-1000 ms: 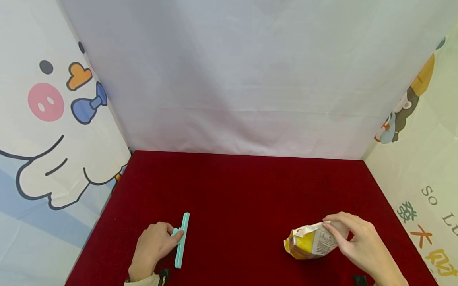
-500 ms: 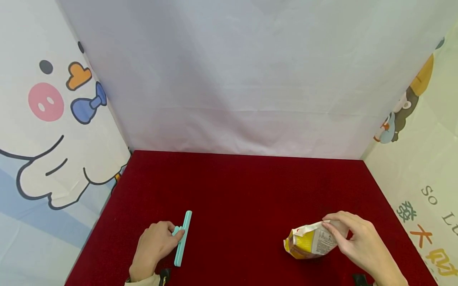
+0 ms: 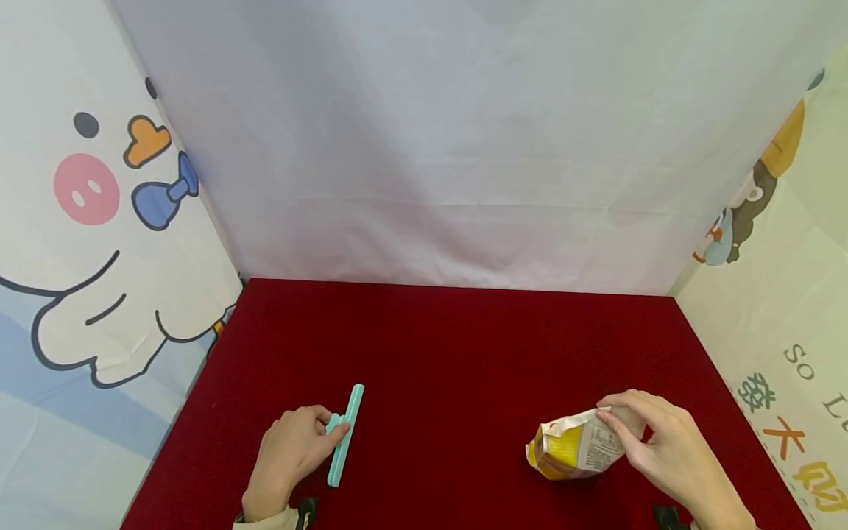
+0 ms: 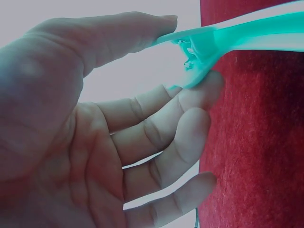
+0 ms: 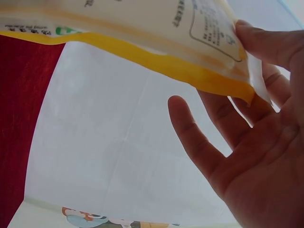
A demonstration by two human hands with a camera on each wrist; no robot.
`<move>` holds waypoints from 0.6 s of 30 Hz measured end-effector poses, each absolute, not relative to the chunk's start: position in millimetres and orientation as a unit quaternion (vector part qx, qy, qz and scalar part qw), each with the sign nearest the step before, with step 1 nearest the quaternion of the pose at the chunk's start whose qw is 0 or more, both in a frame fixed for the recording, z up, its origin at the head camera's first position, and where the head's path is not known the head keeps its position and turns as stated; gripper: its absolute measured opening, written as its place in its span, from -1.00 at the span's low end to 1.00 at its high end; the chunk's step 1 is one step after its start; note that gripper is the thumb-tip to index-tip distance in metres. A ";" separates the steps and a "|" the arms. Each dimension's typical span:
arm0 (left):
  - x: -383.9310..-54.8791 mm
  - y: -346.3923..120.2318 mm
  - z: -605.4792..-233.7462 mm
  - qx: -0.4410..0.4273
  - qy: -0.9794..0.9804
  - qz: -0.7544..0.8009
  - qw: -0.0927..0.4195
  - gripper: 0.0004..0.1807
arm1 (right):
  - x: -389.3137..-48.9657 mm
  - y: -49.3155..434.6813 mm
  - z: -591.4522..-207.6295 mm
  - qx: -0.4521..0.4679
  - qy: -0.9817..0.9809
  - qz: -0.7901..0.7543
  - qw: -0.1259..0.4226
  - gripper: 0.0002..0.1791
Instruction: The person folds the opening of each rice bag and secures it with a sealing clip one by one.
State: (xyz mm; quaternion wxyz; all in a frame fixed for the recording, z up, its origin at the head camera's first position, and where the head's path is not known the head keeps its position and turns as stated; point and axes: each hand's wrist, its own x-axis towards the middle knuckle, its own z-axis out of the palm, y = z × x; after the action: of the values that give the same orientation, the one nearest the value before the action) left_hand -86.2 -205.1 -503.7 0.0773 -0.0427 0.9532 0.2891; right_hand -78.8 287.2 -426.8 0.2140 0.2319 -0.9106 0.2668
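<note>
A long turquoise bag clip point(image 3: 347, 439) is pinched by its handles between the thumb and fingers of my left hand point(image 3: 289, 454), at the table's lower left. In the left wrist view the spring shows between the handles of the clip point(image 4: 204, 45), with the thumb above and fingertips below. Over at the right, my right hand point(image 3: 669, 449) pinches the white upper edge of a yellow-and-white food packet point(image 3: 573, 447), which lies tilted. From the right wrist, printed text shows on the packet point(image 5: 142, 28), and the little finger extends free of it.
A dark red cloth covers the table point(image 3: 424, 346). Behind it hangs a plain white curtain point(image 3: 437, 147). Cartoon-printed curtains stand along the left side point(image 3: 66, 309) and the right side point(image 3: 795, 294).
My left hand has shifted slightly right and away from me with the bag clip, which tilts a little more. My right hand and the packet have barely moved.
</note>
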 end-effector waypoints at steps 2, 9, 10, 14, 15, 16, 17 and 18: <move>-86.2 -204.7 -503.8 -0.042 0.953 0.290 0.075 -0.63 | -78.4 287.6 -427.6 0.232 -0.910 0.269 0.213 -0.55; -85.7 -204.1 -503.2 -0.046 0.953 0.295 0.055 -0.62 | -78.3 287.5 -430.1 0.232 -0.908 0.273 0.215 -0.54; -85.9 -204.0 -503.1 -0.050 0.952 0.299 0.049 -0.63 | -78.3 287.5 -430.4 0.232 -0.909 0.273 0.216 -0.54; -87.7 -203.7 -503.3 -0.063 0.946 0.319 0.017 -0.64 | -78.3 287.1 -431.4 0.230 -0.908 0.273 0.218 -0.54; -88.2 -203.6 -503.5 -0.065 0.944 0.323 0.009 -0.64 | -78.3 287.1 -431.7 0.229 -0.909 0.272 0.218 -0.54; -88.7 -203.5 -503.8 -0.068 0.943 0.327 0.003 -0.63 | -78.3 287.0 -431.9 0.228 -0.909 0.272 0.218 -0.54; -89.1 -203.5 -504.1 -0.068 0.942 0.329 -0.002 -0.62 | -78.3 286.9 -432.2 0.227 -0.909 0.272 0.218 -0.54; -89.4 -203.4 -504.4 -0.068 0.941 0.332 -0.005 -0.61 | -78.4 286.8 -432.4 0.226 -0.910 0.271 0.218 -0.54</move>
State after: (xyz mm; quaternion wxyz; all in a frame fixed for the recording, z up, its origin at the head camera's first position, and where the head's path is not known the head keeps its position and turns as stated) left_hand -89.4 -203.4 -504.4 -0.0052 -0.0683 0.9409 0.3318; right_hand -78.4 286.8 -432.4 0.2177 0.2264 -0.9098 0.2713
